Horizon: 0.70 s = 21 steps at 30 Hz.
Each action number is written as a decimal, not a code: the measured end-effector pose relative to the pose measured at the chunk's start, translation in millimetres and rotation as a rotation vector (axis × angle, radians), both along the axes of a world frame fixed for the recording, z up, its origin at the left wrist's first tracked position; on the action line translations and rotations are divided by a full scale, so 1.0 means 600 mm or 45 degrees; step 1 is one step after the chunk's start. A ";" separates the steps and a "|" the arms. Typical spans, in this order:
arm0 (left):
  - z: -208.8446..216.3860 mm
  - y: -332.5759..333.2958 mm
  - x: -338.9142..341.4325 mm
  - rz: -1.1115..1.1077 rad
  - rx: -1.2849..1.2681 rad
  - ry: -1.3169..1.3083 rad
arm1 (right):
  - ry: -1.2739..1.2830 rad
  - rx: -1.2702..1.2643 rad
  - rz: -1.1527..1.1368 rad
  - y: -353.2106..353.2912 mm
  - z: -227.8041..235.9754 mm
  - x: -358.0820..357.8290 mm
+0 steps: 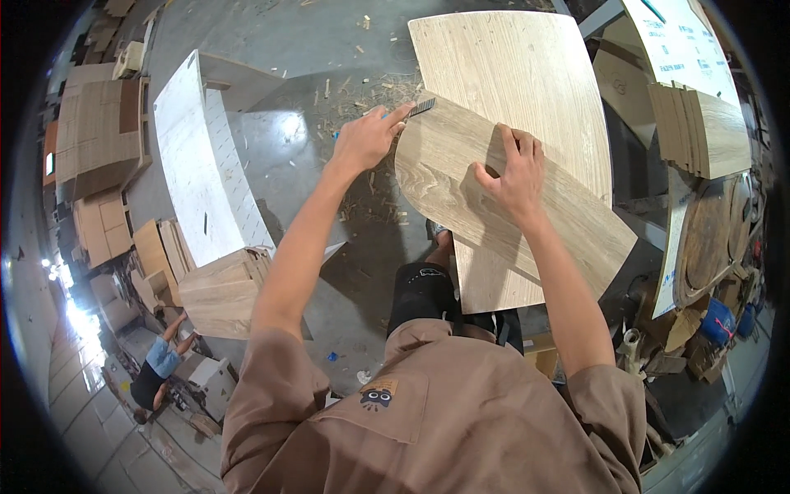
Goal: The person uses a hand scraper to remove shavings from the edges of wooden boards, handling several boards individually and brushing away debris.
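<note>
In my left hand (366,140) is a snap-off utility knife (422,106); its dark segmented blade meets the corner of a wood-grain board (461,156). A bit of blue handle shows behind my fingers. That board has a rounded left end and slants down to the right. My right hand (517,173) holds it at the far long edge, the fingers at the edge and the thumb on the top face. Beneath it lies a larger pale wood-grain panel (510,53) with curved edges.
Wood shavings (387,90) litter the grey floor. To the left stands a white-topped panel table (193,148) with a stack of boards (222,292) near it. More boards (699,132) are stacked at the right. Another person (156,370) is at the far lower left.
</note>
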State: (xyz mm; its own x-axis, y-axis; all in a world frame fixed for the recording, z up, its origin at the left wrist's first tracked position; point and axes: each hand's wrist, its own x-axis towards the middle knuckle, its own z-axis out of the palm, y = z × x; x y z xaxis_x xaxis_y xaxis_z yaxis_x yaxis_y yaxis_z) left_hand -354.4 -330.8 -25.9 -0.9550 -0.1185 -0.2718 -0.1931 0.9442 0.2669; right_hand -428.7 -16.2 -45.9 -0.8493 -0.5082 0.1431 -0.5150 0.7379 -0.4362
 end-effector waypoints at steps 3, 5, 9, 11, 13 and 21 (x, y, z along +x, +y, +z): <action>-0.002 -0.006 -0.014 -0.036 -0.022 0.005 | -0.006 0.002 -0.003 0.000 0.001 0.000; -0.008 -0.010 -0.031 -0.057 -0.027 0.008 | -0.007 0.007 -0.005 0.000 0.003 -0.001; -0.021 -0.042 -0.091 -0.030 -0.066 0.027 | -0.050 0.002 0.045 0.002 0.000 0.012; -0.027 -0.058 -0.102 -0.023 -0.049 0.063 | -0.016 -0.012 0.054 0.004 -0.002 0.018; -0.042 -0.088 -0.085 0.206 0.302 0.213 | 0.020 -0.045 0.070 -0.002 -0.001 0.021; -0.108 0.109 0.207 1.281 1.273 0.414 | 0.070 0.025 -0.254 0.051 -0.023 0.006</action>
